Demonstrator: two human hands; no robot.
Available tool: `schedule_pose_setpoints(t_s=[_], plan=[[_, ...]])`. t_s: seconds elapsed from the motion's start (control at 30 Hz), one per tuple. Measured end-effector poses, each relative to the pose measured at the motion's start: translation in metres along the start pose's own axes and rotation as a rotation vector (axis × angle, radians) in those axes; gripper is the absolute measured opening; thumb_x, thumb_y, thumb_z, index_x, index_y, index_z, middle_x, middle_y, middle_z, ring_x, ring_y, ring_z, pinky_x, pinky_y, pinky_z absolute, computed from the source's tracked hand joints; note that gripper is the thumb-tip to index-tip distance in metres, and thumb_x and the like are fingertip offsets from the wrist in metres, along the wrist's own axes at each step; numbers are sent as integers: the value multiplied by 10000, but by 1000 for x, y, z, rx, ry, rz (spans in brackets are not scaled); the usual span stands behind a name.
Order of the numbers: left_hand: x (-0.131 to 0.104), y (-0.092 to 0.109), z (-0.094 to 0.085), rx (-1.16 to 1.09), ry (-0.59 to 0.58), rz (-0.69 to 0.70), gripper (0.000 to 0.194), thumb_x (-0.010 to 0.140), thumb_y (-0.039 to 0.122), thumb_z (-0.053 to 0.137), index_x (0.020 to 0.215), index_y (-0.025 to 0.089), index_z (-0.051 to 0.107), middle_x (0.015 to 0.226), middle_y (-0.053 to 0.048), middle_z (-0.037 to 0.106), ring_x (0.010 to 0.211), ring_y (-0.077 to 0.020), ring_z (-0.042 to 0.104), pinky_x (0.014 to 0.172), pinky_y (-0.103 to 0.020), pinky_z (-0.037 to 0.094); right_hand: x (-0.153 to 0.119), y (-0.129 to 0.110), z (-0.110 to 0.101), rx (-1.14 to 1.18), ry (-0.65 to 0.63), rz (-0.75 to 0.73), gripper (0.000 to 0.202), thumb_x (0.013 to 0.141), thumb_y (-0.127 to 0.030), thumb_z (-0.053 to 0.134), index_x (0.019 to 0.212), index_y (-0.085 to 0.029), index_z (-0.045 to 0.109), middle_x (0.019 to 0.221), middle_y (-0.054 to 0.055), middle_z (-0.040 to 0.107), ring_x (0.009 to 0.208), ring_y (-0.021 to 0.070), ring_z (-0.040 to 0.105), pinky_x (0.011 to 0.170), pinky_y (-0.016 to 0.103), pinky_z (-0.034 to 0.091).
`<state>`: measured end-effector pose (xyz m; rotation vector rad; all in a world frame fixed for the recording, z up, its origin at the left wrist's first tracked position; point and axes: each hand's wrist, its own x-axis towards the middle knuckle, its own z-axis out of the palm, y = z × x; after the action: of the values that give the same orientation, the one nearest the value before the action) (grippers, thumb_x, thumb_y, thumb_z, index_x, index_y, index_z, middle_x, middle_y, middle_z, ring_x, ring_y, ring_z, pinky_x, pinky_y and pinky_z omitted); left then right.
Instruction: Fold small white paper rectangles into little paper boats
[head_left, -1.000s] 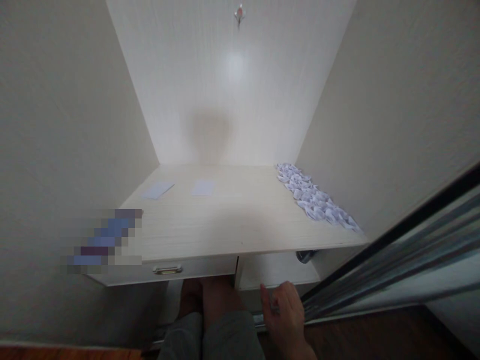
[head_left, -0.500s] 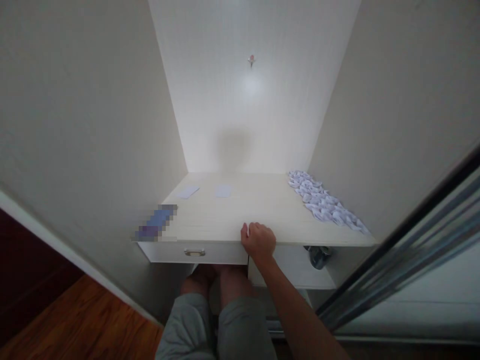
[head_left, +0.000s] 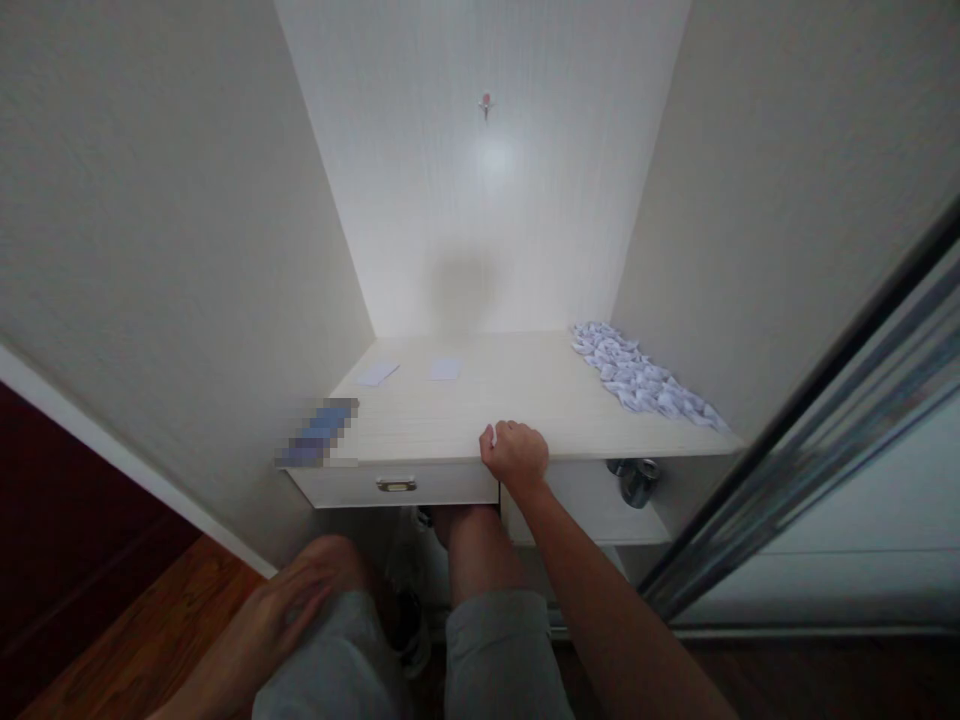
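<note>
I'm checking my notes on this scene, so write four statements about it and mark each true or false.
1. The right hand is at the front edge of the desktop. True.
2. The left hand rests on the desktop. False: it rests on the left knee.
3. The crumpled white pieces lie along the desktop's right side. True.
4. The dark rounded item stands on the desktop. False: it is in the compartment below.
</note>
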<state>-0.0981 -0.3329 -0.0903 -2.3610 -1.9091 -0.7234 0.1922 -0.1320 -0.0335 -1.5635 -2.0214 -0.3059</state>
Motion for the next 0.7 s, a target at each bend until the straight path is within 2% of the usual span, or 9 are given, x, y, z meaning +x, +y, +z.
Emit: schedule_pose_setpoints(t_s=[0.07,0.13,0.2,0.27,0.37,0.43,0.53,0.6,0.7], plan=[[16,3,-9,-62,-19,136,262,960,277,508,1045,344,746,1015,-28,779,917,-222,748,795,-321,630,0,0,0,-11,-11,2,393,967,-335,452,816,-119,743,774,140,730,703,221,651,610,304,334],[54,9,-11,-73,2,245,277,975,258,477,996,288,751,970,-47,785,899,-209,744,821,-319,617,0,0,0,-22,-19,5,396,969,-334,444,819,-127,746,778,134,730,707,219,651,612,302,335],[111,15,-10,-69,28,276,282,992,298,465,1029,259,742,996,-69,780,940,-219,730,886,-352,592,0,0,-1,-35,-27,11,395,967,-336,442,812,-138,747,773,125,729,702,218,648,612,302,335],[180,15,-7,-53,58,264,303,1011,337,456,1064,214,728,1042,-100,762,997,-235,705,935,-385,564,0,-1,-1,-51,-34,21,391,966,-339,444,806,-148,746,765,118,726,697,217,645,610,301,334],[280,4,1,-12,81,201,294,1006,353,514,1135,155,687,1187,-143,700,1171,-277,625,1053,-474,482,1,-2,-3,-82,-45,36,391,965,-341,446,785,-156,739,755,111,723,688,216,644,603,304,327],[330,-6,11,15,49,164,321,977,342,596,1227,144,631,1287,-136,640,1205,-291,603,1043,-541,472,1,-3,-4,-101,-51,37,384,962,-341,455,768,-164,733,741,104,718,678,215,642,595,308,319],[368,-21,30,40,-74,192,368,951,356,648,1263,164,613,1333,-124,607,1187,-289,609,999,-532,507,1,-3,-5,-121,-60,23,355,950,-338,477,757,-175,726,721,88,711,663,207,636,589,307,312],[374,-30,40,53,-146,229,356,955,356,644,1253,163,620,1320,-121,615,1170,-282,618,987,-522,517,1,-2,-5,-125,-63,17,348,947,-344,484,754,-178,720,715,84,707,663,204,632,592,302,310],[371,-39,46,75,-201,269,339,969,357,623,1247,164,623,1316,-119,620,1177,-280,615,997,-523,510,0,-1,-3,-122,-60,16,351,951,-352,478,762,-173,714,728,89,707,678,206,631,598,301,307]])
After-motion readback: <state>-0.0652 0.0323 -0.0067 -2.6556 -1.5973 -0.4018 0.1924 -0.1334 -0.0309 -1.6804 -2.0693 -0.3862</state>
